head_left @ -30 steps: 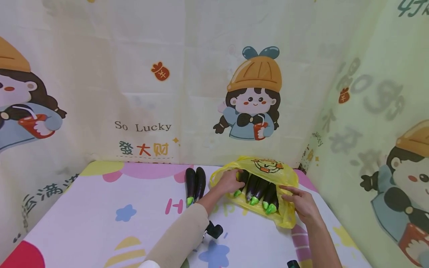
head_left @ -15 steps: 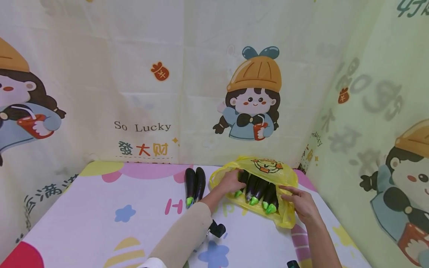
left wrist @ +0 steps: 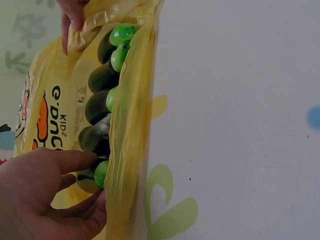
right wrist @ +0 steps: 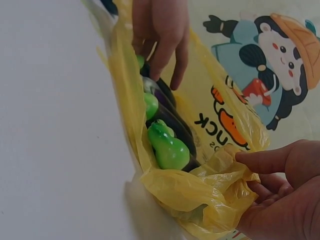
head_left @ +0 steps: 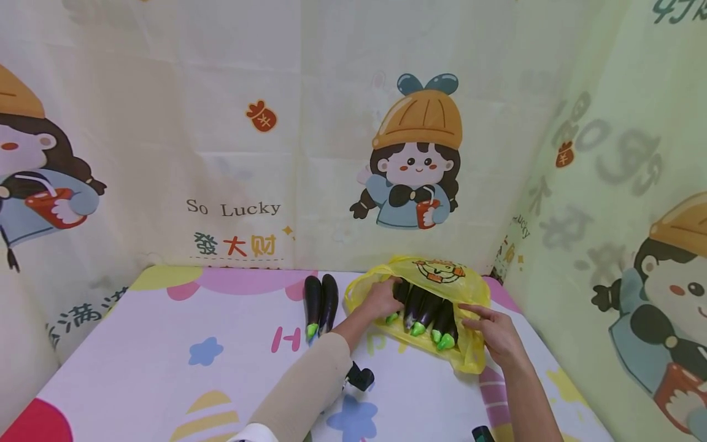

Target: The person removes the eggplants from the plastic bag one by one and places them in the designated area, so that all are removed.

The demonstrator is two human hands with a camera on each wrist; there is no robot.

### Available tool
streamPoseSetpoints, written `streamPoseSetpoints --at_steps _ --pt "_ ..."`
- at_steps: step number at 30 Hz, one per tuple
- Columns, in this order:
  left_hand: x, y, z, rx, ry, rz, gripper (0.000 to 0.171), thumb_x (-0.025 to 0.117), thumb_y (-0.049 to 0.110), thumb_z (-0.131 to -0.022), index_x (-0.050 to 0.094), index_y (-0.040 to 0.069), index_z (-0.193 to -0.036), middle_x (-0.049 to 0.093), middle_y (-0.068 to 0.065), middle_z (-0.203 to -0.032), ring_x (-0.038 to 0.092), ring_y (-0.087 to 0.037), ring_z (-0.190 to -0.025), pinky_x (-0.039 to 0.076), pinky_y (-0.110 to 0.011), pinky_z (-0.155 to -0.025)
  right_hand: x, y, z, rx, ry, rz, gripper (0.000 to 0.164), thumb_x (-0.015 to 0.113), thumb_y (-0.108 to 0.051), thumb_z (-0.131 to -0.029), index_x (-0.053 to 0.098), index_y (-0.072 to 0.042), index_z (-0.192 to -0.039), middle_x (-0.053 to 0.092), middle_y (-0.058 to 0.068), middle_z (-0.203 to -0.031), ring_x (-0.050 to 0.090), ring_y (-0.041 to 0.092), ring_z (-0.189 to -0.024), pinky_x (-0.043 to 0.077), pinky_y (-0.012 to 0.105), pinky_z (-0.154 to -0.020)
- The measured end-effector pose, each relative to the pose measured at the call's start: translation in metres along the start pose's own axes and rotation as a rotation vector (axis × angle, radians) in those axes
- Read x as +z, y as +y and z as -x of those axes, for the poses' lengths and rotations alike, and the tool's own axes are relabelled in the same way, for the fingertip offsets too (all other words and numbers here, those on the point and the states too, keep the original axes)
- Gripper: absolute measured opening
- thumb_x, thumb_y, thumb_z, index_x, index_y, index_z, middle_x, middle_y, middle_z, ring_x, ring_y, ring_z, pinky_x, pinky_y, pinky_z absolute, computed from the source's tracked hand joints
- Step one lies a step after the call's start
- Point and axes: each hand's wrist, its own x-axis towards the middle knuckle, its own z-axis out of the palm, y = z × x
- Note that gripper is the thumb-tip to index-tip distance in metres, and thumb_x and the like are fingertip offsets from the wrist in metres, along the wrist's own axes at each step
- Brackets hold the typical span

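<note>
A yellow plastic bag (head_left: 474, 291) lies on its side with its mouth toward me. Several dark purple eggplants (head_left: 428, 312) with green stem ends rest side by side inside it. My left hand (head_left: 382, 299) reaches into the mouth and holds the leftmost eggplant (left wrist: 86, 181) between thumb and fingers. At the opposite side, my right hand (head_left: 499, 336) pinches the bag's crumpled edge (right wrist: 227, 172) and keeps the mouth spread. Two more eggplants (head_left: 313, 304) lie on the table left of the bag, their near ends partly behind my left forearm.
The table (head_left: 138, 344) wears a white cover printed with coloured shapes. Cloth backdrops (head_left: 331, 153) with cartoon figures rise behind and at the sides. A black device (head_left: 361, 377) shows by my left wrist, and another dark device (head_left: 482, 433) by my right forearm.
My left forearm has shifted slightly to the right, the hand staying at the same eggplant. My right hand and the bag stand as before.
</note>
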Motion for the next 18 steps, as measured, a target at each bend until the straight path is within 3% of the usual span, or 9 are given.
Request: streamPoseSetpoints --at_steps 3,8,12,15,18 --pt "-0.0016 0.0012 0.0006 0.009 0.0 0.005 0.07 0.074 0.009 -0.082 0.054 0.012 -0.149 0.069 -0.017 -0.132 0.058 -0.032 -0.117 0.051 -0.038 -0.095 -0.0002 -0.0009 0.0004 -0.012 -0.004 -0.004 0.047 0.061 -0.013 -0.103 0.056 -0.002 -0.148 0.035 0.026 -0.163 0.04 0.035 -0.141 0.049 0.015 -0.083" --pt "-0.0035 0.0028 0.0019 0.008 -0.004 0.009 0.066 0.073 0.005 -0.083 0.058 0.018 -0.146 0.069 -0.014 -0.133 0.057 -0.028 -0.113 0.05 -0.038 -0.096 -0.0001 -0.0006 0.0001 -0.015 -0.01 -0.016 0.046 0.061 -0.012 -0.103 0.056 -0.001 -0.147 0.034 0.026 -0.163 0.038 0.035 -0.141 0.048 0.015 -0.083" --pt "-0.0025 0.0032 0.0009 0.005 -0.01 -0.002 0.063 0.071 0.003 -0.084 0.061 0.022 -0.144 0.073 -0.012 -0.123 0.055 -0.023 -0.093 0.049 -0.03 -0.078 0.0004 -0.0008 0.0005 -0.002 -0.004 -0.021 0.046 0.061 -0.011 -0.103 0.057 -0.002 -0.147 0.035 0.025 -0.163 0.039 0.034 -0.14 0.048 0.015 -0.083" --pt "-0.0023 0.0042 0.0001 -0.006 -0.027 0.009 0.062 0.07 0.002 -0.085 0.062 0.023 -0.143 0.074 -0.013 -0.112 0.048 -0.021 -0.077 0.041 -0.027 -0.064 0.0002 -0.0012 0.0009 0.005 0.0 -0.021 0.046 0.061 -0.011 -0.103 0.057 -0.002 -0.147 0.036 0.025 -0.163 0.04 0.034 -0.139 0.048 0.014 -0.082" --pt "-0.0034 0.0058 0.0008 -0.008 -0.029 0.007 0.061 0.07 0.002 -0.086 0.062 0.023 -0.143 0.074 -0.011 -0.118 0.051 -0.021 -0.083 0.043 -0.028 -0.068 -0.0002 -0.0013 0.0009 0.005 -0.002 -0.019 0.046 0.061 -0.011 -0.103 0.057 -0.002 -0.147 0.035 0.025 -0.163 0.041 0.034 -0.138 0.049 0.015 -0.083"
